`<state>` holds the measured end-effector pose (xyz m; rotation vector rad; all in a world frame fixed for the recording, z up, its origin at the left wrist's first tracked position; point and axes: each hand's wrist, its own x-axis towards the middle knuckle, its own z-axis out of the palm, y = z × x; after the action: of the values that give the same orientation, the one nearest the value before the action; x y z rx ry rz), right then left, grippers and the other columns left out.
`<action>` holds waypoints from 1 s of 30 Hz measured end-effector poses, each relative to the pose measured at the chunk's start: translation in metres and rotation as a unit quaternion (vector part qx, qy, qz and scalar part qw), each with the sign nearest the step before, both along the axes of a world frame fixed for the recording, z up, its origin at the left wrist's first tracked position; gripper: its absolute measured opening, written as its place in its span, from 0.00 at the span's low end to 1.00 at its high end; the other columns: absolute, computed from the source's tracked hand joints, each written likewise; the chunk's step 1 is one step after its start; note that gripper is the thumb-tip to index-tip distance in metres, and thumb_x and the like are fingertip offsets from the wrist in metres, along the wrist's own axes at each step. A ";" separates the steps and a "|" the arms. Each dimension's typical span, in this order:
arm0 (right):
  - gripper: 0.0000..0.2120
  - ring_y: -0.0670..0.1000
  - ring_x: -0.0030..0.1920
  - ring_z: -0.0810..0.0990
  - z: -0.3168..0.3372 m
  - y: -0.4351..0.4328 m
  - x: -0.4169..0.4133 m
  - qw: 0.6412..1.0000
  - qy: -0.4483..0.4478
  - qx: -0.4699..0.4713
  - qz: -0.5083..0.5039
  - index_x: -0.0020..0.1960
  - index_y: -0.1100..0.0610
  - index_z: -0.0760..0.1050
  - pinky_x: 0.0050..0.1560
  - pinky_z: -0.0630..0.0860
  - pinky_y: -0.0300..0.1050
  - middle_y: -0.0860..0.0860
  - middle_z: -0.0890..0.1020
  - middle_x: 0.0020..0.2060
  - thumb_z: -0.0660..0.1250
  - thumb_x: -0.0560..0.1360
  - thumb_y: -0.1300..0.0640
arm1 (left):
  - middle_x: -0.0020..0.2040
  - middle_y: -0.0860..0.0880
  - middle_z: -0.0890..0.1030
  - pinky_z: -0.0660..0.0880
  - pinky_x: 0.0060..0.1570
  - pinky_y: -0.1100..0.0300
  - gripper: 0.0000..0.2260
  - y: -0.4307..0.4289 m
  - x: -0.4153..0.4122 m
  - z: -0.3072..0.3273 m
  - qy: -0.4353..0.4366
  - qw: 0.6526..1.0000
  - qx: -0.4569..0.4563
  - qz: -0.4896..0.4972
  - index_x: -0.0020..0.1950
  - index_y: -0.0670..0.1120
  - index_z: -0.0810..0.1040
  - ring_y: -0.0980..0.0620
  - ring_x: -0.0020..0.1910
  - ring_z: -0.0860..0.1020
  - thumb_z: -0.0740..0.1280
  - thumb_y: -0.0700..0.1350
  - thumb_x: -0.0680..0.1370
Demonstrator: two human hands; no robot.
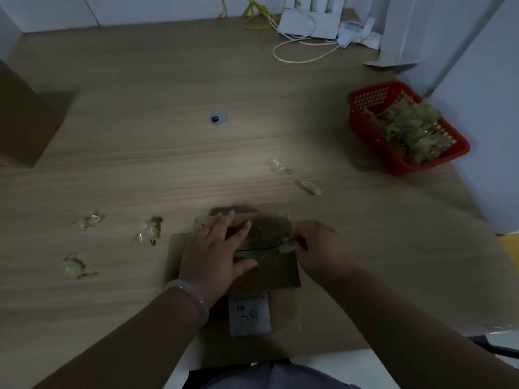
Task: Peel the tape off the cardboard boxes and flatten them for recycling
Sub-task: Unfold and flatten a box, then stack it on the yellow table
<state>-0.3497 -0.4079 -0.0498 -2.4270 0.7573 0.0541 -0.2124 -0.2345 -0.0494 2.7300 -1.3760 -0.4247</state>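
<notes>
A small brown cardboard box (269, 272) lies at the near edge of the wooden table (168, 153). My left hand (216, 251) presses flat on its top, fingers spread. My right hand (317, 248) pinches a crumpled strip of clear tape (286, 247) at the box's right side, and the strip runs along the seam toward the left hand. A white label (250, 315) with handwriting sits on the flap nearest me. Several balled-up tape scraps lie on the table, such as one scrap (148, 230) to the left and another scrap (280, 165) beyond the box.
A red plastic basket (362, 102) heaped with peeled tape stands at the right. A brown cardboard piece (25, 119) sits at the far left. White cables (303, 49) and a power strip lie at the back. A round cable hole (218, 118) is mid-table.
</notes>
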 end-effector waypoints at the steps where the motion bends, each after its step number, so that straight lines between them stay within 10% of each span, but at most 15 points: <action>1: 0.08 0.57 0.48 0.78 0.001 0.000 0.002 1.000 0.002 -0.001 -0.007 0.50 0.52 0.78 0.46 0.74 0.47 0.55 0.79 0.48 0.64 0.73 0.59 | 0.79 0.54 0.45 0.49 0.73 0.51 0.33 0.000 0.000 0.001 0.001 1.000 -0.001 0.001 0.76 0.62 0.52 0.50 0.77 0.45 0.59 0.67 0.74; 8: 0.05 0.54 0.42 0.79 0.016 0.027 0.009 0.993 -0.112 -0.012 0.032 0.48 0.50 0.78 0.39 0.77 0.49 0.52 0.81 0.43 0.66 0.73 0.56 | 0.79 0.54 0.46 0.51 0.74 0.50 0.33 -0.001 0.002 -0.002 0.005 1.000 -0.002 0.006 0.76 0.63 0.52 0.49 0.77 0.46 0.59 0.68 0.74; 14: 0.11 0.40 0.44 0.77 0.001 0.024 0.027 0.994 -0.075 0.075 -0.018 0.52 0.47 0.82 0.44 0.71 0.32 0.43 0.83 0.47 0.69 0.72 0.59 | 0.79 0.52 0.50 0.49 0.75 0.52 0.32 0.002 0.001 0.002 0.078 0.995 -0.064 0.019 0.75 0.59 0.61 0.51 0.77 0.48 0.65 0.65 0.73; 23: 0.10 0.29 0.41 0.74 0.000 0.031 0.018 0.987 -0.091 0.131 0.003 0.55 0.47 0.81 0.41 0.67 0.20 0.37 0.79 0.44 0.70 0.74 0.52 | 0.76 0.54 0.62 0.53 0.73 0.48 0.11 -0.005 -0.002 0.009 0.181 0.960 -0.165 0.135 0.50 0.52 0.84 0.54 0.75 0.54 0.71 0.56 0.72; 30: 0.18 0.37 0.56 0.77 0.007 0.019 0.009 0.966 -0.101 0.229 -0.058 0.61 0.45 0.78 0.61 0.75 0.40 0.39 0.80 0.55 0.73 0.72 0.54 | 0.60 0.54 0.76 0.59 0.70 0.52 0.03 -0.007 -0.004 0.008 0.166 0.948 -0.221 0.159 0.44 0.51 0.84 0.53 0.70 0.64 0.73 0.49 0.72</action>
<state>-0.3411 -0.3885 -0.0425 -1.9122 0.7029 -0.0590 -0.2169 -0.2417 -0.0418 2.3161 -0.8087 -0.4584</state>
